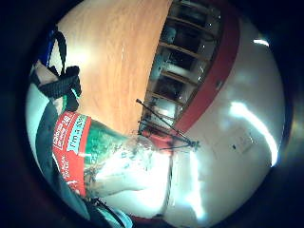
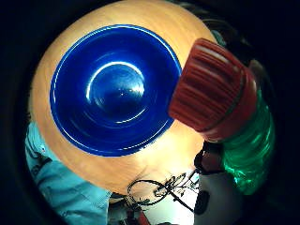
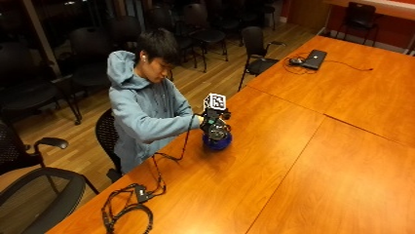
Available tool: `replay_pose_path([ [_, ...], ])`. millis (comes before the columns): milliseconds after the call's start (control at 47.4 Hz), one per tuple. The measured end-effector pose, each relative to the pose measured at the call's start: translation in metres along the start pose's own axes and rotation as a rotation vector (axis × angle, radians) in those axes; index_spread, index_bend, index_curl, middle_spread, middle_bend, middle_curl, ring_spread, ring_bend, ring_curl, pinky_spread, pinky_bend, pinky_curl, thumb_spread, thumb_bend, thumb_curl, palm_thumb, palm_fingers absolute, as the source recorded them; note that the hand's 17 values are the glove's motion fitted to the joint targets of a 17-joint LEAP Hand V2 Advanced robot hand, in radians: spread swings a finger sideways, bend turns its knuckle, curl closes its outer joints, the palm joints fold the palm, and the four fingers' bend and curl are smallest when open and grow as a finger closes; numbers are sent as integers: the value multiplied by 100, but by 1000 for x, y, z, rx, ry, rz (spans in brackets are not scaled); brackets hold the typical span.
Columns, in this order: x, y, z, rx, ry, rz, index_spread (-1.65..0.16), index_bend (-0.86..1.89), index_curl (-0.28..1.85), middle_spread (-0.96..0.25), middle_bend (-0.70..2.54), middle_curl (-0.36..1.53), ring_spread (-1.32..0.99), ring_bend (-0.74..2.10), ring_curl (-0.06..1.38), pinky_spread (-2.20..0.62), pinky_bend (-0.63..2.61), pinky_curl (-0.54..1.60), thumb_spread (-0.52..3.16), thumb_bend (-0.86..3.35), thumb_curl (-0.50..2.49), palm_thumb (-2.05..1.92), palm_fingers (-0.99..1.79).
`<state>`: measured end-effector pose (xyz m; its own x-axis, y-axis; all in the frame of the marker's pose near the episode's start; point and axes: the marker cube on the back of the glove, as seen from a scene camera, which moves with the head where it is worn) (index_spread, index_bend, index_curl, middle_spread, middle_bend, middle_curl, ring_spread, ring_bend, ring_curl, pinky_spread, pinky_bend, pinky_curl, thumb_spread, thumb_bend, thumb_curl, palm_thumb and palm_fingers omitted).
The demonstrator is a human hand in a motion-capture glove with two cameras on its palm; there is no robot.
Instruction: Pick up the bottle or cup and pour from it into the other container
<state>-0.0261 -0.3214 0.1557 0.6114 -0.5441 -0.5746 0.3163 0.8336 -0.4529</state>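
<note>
A dim room with chairs surrounds the long wooden bench (image 3: pixel 311 161). On its left edge, before the seated person, sits the blue bowl (image 3: pixel 217 142). Just above it the gloved right hand (image 3: pixel 213 124) is clamped round the green bottle (image 2: pixel 248 154), its red cap (image 2: pixel 211 91) at the bowl's rim.

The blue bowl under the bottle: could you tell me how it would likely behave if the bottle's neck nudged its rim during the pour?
The blue bowl looks glossy and rigid, so it would probably slide on the smooth wooden table rather than flex. It appears empty, hence likely light and easily shifted. Its wide, shallow shape suggests it would skid, not tip.
</note>
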Motion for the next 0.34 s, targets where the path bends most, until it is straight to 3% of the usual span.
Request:
replay_pose_path([
  [63,7,4,6,-2,68,-61,-10,18,46,-5,20,49,-15,42,43,-17,54,36,36,-4,66,102,121],
  [338,22,15,13,38,-6,-81,-11,17,46,-6,20,49,-15,42,43,-17,53,36,36,-4,66,102,121],
])
